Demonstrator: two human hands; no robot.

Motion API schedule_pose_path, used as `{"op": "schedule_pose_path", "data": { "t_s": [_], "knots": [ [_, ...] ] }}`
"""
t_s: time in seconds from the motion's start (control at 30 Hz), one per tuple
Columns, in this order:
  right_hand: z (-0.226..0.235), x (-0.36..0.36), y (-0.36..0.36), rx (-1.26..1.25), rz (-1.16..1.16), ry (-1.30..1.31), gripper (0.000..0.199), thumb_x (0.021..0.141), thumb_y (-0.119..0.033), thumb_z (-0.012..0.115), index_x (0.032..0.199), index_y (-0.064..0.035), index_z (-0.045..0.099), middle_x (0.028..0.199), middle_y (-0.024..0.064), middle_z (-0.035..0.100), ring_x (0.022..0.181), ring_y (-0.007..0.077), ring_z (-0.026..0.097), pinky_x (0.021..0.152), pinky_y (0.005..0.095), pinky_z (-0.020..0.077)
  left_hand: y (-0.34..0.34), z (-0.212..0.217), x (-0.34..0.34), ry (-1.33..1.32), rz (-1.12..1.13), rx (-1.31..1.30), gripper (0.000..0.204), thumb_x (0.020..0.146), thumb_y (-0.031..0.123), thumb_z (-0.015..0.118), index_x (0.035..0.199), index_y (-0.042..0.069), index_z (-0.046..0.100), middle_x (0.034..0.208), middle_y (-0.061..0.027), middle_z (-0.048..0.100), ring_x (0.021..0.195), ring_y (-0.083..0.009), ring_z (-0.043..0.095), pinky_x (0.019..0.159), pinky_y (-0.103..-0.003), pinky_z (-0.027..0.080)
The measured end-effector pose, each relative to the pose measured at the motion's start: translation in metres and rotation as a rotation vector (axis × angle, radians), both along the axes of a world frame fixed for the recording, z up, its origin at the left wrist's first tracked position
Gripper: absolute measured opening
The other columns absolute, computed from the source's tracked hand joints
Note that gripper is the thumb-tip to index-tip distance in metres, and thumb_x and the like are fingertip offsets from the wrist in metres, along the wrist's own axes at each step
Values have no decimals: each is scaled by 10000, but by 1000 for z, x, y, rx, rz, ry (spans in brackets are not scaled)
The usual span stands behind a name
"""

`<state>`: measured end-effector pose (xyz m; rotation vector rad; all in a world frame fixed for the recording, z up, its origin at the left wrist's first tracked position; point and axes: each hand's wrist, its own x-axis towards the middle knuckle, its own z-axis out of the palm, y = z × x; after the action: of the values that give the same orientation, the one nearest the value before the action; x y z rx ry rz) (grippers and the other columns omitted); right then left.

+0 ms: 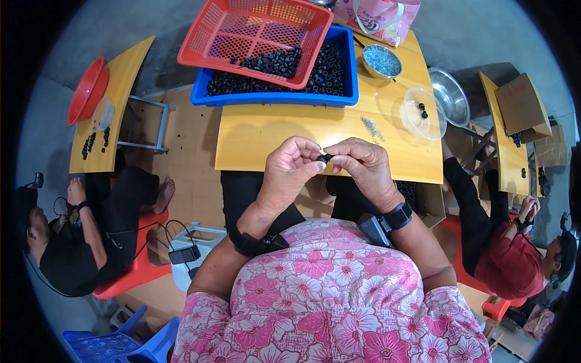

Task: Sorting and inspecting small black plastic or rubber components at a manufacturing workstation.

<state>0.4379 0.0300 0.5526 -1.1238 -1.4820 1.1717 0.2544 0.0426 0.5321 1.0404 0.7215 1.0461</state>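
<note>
Small black part (325,158) between left hand (289,171) and right hand (365,167) fingertips.

Back of tabletop (290,130): I see a red basket (257,33) tilted over a blue bin (278,97).
Right side: steel bowl (381,61), clear bowl (422,113).
Far left: red basin (88,89).

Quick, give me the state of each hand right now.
Left hand: closed, fingertips pinching the small black part held between both hands.
Right hand: closed, fingertips pinching the same small black part from the other side.
</note>
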Motion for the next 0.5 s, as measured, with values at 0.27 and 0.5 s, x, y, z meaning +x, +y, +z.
{"op": "schedule_pose_path", "data": {
  "t_s": [0.27, 0.5],
  "knots": [
    [-9, 0, 0, -268, -15, 203, 149, 867, -61, 644, 979, 24, 693, 838, 58, 665, 686, 98, 607, 662, 229, 508, -2, -1, -1, -3, 9, 13, 242, 807, -87, 631, 1016, 9, 553, 908, -37, 596, 849, -86, 586, 785, -223, 504],
    [-12, 2, 7, -518, 63, 457, 184, 863, -85, 667, 1011, 23, 662, 863, 64, 665, 731, 97, 602, 732, 250, 530, 1, -4, -3, 3, 14, 33, 232, 806, -99, 625, 1004, 5, 564, 910, -39, 597, 840, -85, 596, 789, -227, 508]
  ]
}}
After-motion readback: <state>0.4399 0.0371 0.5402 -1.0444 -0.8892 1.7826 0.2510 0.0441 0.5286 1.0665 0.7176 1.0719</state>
